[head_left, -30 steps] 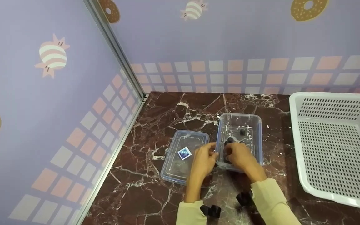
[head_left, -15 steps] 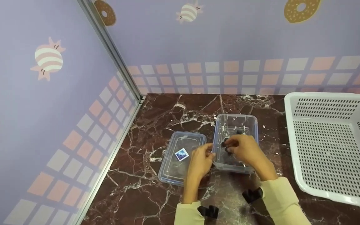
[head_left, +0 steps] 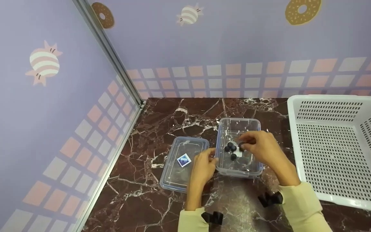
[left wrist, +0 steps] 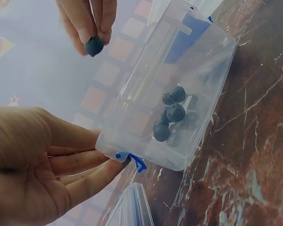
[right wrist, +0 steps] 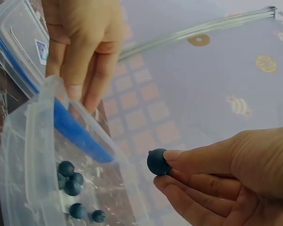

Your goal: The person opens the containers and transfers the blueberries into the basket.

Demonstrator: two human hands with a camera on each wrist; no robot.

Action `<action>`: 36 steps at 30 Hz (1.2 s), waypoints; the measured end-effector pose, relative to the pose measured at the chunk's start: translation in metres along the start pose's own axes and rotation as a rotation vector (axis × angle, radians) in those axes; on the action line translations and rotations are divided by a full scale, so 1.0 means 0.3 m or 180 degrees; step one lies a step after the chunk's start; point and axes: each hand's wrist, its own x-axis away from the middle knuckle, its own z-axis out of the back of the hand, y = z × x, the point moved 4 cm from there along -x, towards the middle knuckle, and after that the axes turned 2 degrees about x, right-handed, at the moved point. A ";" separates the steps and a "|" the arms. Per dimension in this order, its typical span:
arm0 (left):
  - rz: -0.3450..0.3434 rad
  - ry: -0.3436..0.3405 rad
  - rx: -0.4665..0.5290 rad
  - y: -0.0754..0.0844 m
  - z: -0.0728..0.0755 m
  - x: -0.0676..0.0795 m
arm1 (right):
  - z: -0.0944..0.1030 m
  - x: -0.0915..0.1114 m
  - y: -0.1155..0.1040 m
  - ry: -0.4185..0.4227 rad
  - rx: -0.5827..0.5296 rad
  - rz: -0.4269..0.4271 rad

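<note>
A clear plastic container (head_left: 239, 119) with blue trim stands uncovered on the marble-patterned surface. Several dark blueberries (head_left: 233, 156) lie on its bottom, beside a small white patch. My right hand (head_left: 264, 148) pinches one blueberry (right wrist: 157, 163) between thumb and fingertips, over the right side of the container in the head view. With thumb and fingers spread, my left hand (head_left: 203, 166) touches the container's left wall; in the left wrist view its fingertips are at the rim corner and a blue clasp (left wrist: 137, 162).
The clear lid (head_left: 175, 174) with blue edging and a diamond-shaped sticker (head_left: 184, 160) lies left of the container, partly beneath my left arm. A large white perforated basket (head_left: 293, 135) stands to the right. Patterned walls (head_left: 214, 38) rise behind and on the left.
My right hand has lifted from low inside the container and shifted right with a blueberry, uncovering the berries below. My left hand stays at the wall. The head view has turned slightly right.
</note>
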 end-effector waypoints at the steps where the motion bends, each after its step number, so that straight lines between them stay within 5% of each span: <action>1: 0.0003 0.0000 0.0003 -0.001 0.000 0.000 | 0.008 0.003 0.002 0.0006 -0.0002 -0.0022; 21: 0.0000 0.0109 0.0018 -0.003 0.001 -0.002 | 0.247 0.052 0.118 0.0386 0.0230 -0.0149; 36: 0.0008 0.0075 -0.0005 0.002 -0.010 -0.002 | 0.411 0.129 0.327 0.0626 0.0405 -0.0450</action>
